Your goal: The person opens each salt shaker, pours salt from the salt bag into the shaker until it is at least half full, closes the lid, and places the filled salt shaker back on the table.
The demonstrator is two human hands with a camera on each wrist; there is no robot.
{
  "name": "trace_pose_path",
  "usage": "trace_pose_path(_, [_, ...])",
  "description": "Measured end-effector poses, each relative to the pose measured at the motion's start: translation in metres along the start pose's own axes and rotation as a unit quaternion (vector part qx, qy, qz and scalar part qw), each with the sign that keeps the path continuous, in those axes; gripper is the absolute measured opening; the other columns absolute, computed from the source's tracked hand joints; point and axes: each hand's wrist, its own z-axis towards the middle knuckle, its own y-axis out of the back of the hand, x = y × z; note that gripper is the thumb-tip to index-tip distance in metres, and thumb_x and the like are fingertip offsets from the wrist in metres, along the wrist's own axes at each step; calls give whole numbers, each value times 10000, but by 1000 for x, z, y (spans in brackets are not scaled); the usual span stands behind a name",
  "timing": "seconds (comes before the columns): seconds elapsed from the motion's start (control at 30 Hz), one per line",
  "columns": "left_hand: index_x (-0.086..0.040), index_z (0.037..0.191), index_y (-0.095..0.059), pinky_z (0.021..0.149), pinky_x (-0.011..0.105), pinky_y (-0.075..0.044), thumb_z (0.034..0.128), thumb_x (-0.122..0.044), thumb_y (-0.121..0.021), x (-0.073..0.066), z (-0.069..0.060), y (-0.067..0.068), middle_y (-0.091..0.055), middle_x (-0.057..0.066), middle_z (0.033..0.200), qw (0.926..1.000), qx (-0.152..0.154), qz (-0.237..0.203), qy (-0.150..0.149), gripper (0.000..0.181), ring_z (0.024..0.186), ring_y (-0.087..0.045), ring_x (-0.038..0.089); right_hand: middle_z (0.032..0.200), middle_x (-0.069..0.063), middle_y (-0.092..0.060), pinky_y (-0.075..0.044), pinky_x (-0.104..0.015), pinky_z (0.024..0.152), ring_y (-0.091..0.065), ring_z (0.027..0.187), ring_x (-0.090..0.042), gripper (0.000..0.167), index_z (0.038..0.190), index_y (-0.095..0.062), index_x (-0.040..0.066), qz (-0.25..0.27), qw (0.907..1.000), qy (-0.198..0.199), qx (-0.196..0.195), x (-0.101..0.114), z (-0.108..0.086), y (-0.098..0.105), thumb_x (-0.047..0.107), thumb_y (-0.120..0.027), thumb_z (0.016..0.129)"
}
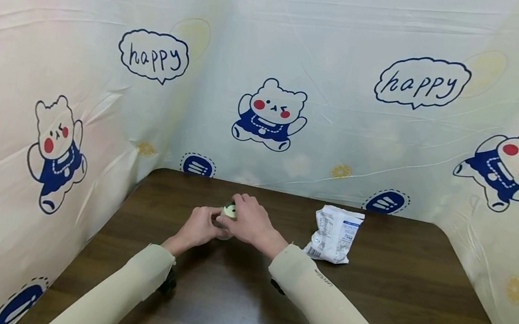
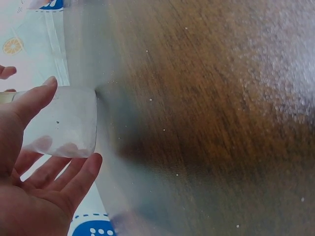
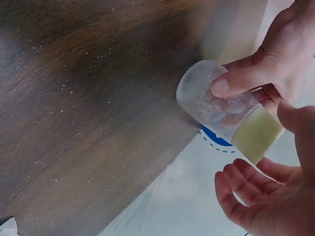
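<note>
A clear plastic jar (image 3: pixel 204 96) with a pale green lid (image 3: pixel 257 135) stands at the middle of the table's far half. My left hand (image 1: pixel 199 226) grips its see-through body, thumb on one side and fingers on the other. Around the lid, the thumb and index finger of my right hand (image 1: pixel 252 222) pinch its edge, while the other fingers are loosely bent beside it. In the left wrist view the jar's body (image 2: pixel 69 120) shows between thumb and fingers, and the lid is mostly cut off. From the head, the hands hide most of the jar.
A white printed packet (image 1: pixel 335 234) stands on the dark wooden table (image 1: pixel 383 312), to the right of the hands. Patterned cloth (image 1: pixel 334 123) hangs behind the table and along both sides. A corner of something white (image 3: pixel 9 228) enters the right wrist view.
</note>
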Motion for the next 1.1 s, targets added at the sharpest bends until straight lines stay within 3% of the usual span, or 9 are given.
trace_pose_path(0.13, [-80, 1332, -731, 966, 479, -557, 811, -219, -947, -1, 1, 0, -752, 67, 1216, 10000, 11, 67, 22, 580, 1077, -696, 223, 1132, -69, -610, -543, -335, 813, -556, 961, -199, 457, 1302, -605, 53, 83, 10000, 20, 6, -1, 1, 0, 403, -700, 1025])
trace_pose_path(0.33, [-31, 1339, -716, 935, 489, -570, 821, -217, -938, 0, 1, 0, -745, 114, 1226, 9999, -15, 162, -43, 593, 1090, -702, 260, 1274, -90, -619, -546, -358, 908, -566, 1082, -232, 441, 1396, -586, 63, 138, 9992, 286, 240, -1, 3, 0, 240, -712, 1012])
trace_pose_path(0.43, [-31, 1339, -716, 936, 487, -570, 822, -205, -937, 0, 1, 0, -746, 114, 1225, 9999, -16, 140, -37, 589, 1079, -701, 250, 1295, -90, -623, -556, -372, 904, -575, 1085, -234, 477, 1423, -572, 80, 81, 9992, 260, 281, 0, 3, 0, 271, -714, 1010])
trace_pose_path(0.63, [-77, 1302, -749, 921, 452, -572, 816, -198, -942, 0, 1, 0, -766, 53, 1161, 10000, -26, 15, 54, 537, 990, -689, 194, 1171, -76, -619, -566, -368, 816, -572, 985, -209, 513, 1347, -582, 87, -99, 9999, 57, 39, 0, 0, 0, 457, -701, 1013])
trace_pose_path(0.77, [-94, 1288, -758, 916, 448, -575, 816, -233, -943, 1, 2, -1, -767, 29, 1144, 10000, -2, 30, -20, 526, 986, -684, 180, 1138, -78, -603, -565, -351, 807, -560, 967, -207, 452, 1308, -597, 68, -110, 9999, 53, -40, 0, 0, 0, 400, -707, 1022])
trace_pose_path(0.97, [-83, 1292, -754, 927, 457, -577, 802, -228, -954, 1, 1, -1, -766, 40, 1153, 9999, -77, 97, -49, 549, 1020, -705, 194, 1269, -99, -612, -562, -368, 896, -572, 1071, -232, 470, 1421, -576, 63, 109, 9994, 225, 250, 2, 3, 1, 223, -731, 1007])
trace_pose_path(1.1, [-87, 1293, -754, 885, 426, -587, 804, -211, -952, 2, 1, -1, -768, 36, 1141, 9999, -77, 82, -35, 542, 971, -695, 175, 1274, -102, -614, -565, -380, 897, -581, 1080, -233, 535, 1449, -550, 68, 68, 9995, 90, 302, 3, 3, 2, 299, -738, 1005])
